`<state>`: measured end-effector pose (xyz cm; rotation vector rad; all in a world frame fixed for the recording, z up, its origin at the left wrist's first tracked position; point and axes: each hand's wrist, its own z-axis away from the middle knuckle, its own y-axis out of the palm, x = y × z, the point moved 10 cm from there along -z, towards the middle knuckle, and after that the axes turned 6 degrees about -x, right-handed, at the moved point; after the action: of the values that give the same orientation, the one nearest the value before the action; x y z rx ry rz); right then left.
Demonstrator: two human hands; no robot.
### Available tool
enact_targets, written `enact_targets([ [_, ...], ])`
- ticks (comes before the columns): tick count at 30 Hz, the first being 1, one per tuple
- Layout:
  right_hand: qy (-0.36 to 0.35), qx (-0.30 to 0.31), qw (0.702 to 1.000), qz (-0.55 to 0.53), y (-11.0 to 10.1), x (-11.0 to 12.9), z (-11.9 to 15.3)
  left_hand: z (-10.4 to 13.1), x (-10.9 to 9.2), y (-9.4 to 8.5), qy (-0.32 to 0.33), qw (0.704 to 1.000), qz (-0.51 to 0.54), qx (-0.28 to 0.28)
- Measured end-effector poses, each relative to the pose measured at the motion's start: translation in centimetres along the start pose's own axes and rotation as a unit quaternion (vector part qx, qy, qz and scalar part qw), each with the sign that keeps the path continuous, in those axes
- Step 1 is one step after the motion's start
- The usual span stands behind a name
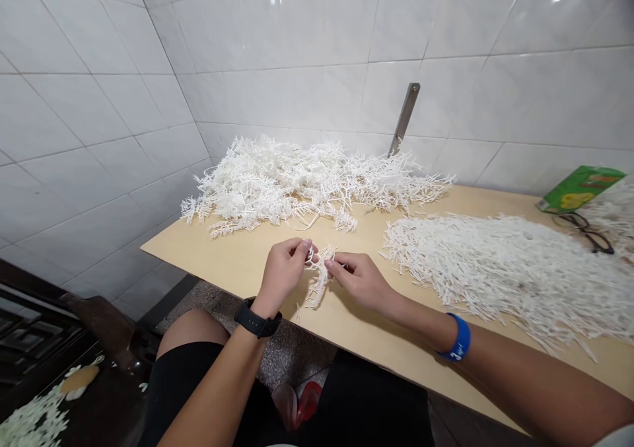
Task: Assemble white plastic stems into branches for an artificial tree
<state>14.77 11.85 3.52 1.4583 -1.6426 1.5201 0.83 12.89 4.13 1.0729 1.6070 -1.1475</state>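
Left hand [288,269] and right hand [360,280] pinched one white branching piece [317,290]

In the head view, the step in hand looked like close fingertip work on that single piece, perhaps parting or plucking its thin strands, though the finest contact was too small to tell. The next move seemed to call for a steady hold from the left hand and a light, precise pull from the right, since such thin strands would likely bend or snag.

The left hand came in from the lower left, wrist raised, thumb and forefinger closed on the piece's upper left strands. The right hand reached in low from the right with its fingers curled, its thumb and forefinger together on the opposite side. The tips were near each other, with the piece between them, its lower end slanting toward the front edge of the tabletop [201,252]; whether that end touched the surface could not be told.

A tangled heap [292,179] of similar white branches lay beyond the hands against the tiled wall [307,97], and a spread of loose white strands [500,265] lay to the right, near the right forearm
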Motion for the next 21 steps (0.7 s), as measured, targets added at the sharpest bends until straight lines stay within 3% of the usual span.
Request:
enact_targets([
  [2,-0.035,0.023,0.999,0.011,0.7,1.3,0.8,-1.0,0.3,-1.6,0.010,0.999,-0.010,-0.047],
  [6,-0.127,0.067,0.989,0.027,2.3,4.6,2.9,-3.2,1.7,-6.7,0.001,0.984,-0.003,-0.179],
  [8,-0.099,0.069,0.993,0.003,2.4,4.4,2.9,-3.8,2.3,-7.4,0.000,0.985,-0.013,-0.173],
  [12,0.018,0.027,0.998,-0.051,1.4,1.1,1.2,-3.4,3.1,-5.0,-0.001,0.996,-0.054,-0.076],
  [15,0.058,0.008,0.994,-0.094,0.7,-0.5,0.2,-2.3,2.9,-3.1,0.010,0.997,-0.077,-0.020],
  [19,0.127,0.006,0.975,-0.182,0.7,-1.9,0.1,-0.7,1.4,-2.8,0.040,0.997,-0.069,-0.002],
  [21,0.159,0.002,0.960,-0.230,0.9,-2.3,0.3,0.4,0.6,-2.1,0.043,0.998,-0.015,0.039],
])
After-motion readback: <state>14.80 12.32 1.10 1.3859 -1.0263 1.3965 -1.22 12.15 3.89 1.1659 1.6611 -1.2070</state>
